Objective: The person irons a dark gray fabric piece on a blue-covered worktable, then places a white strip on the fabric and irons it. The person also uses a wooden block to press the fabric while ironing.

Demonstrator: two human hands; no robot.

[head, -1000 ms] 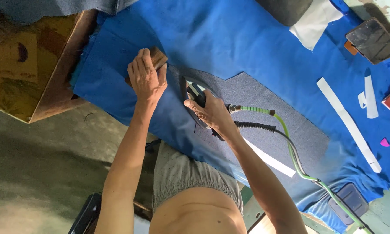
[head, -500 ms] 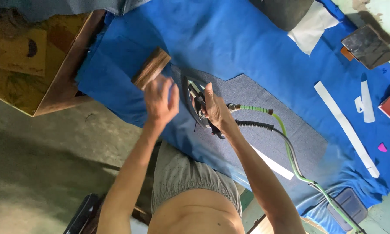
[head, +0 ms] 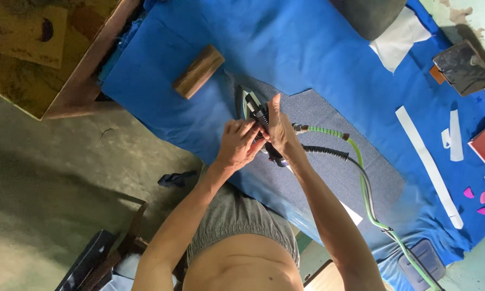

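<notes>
Both hands meet on the iron (head: 251, 108), which sits on a grey cloth (head: 334, 161) spread over the blue-covered surface (head: 318, 48). The right hand (head: 280, 132) is closed around the iron's handle; the left hand (head: 238, 144) has its fingers curled against the handle's near end, touching it (whether it truly grips, I cannot tell). A green hose (head: 361, 178) and a black cable (head: 328, 152) trail from the iron's rear across the cloth. A wooden block (head: 198, 71) lies apart, near the surface's edge. White strips (head: 428, 164) lie beyond the cloth.
</notes>
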